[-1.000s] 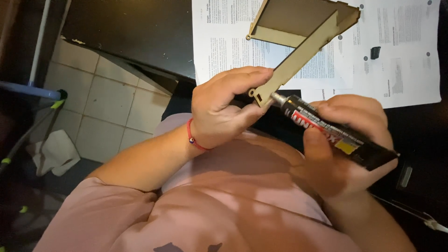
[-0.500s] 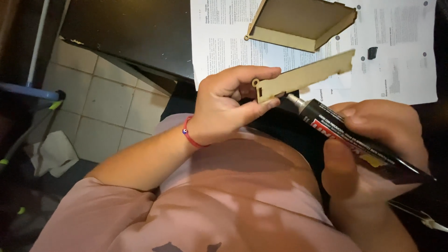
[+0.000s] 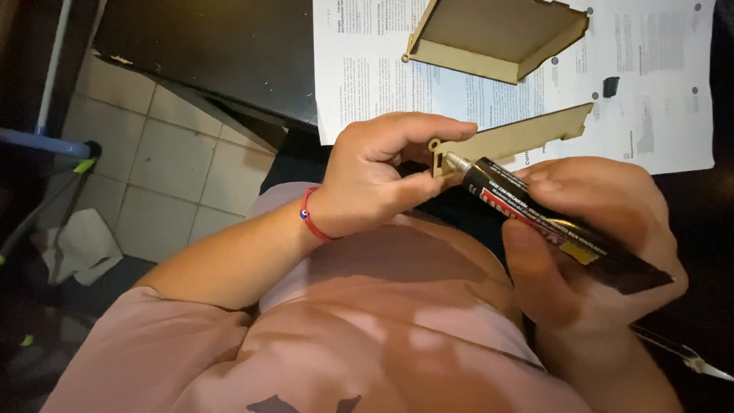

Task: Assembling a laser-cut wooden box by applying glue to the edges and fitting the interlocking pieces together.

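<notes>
My left hand [image 3: 375, 180] pinches a long flat tan wooden strip [image 3: 514, 139]. My right hand [image 3: 592, 245] squeezes a black glue tube [image 3: 550, 222], tip touching the strip's near end. Gluing is just starting; the tan wooden tray [image 3: 497, 34] waits beyond.

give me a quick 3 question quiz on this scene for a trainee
1. True or false: the nozzle of the black tube touches the flat wooden piece.
2. Which of the two hands grips the tube?
A. left hand
B. right hand
3. Fill in: the half-built wooden tray lies on printed ____.

Key
1. True, at the end held by the left hand.
2. B
3. Paper sheets.
</notes>
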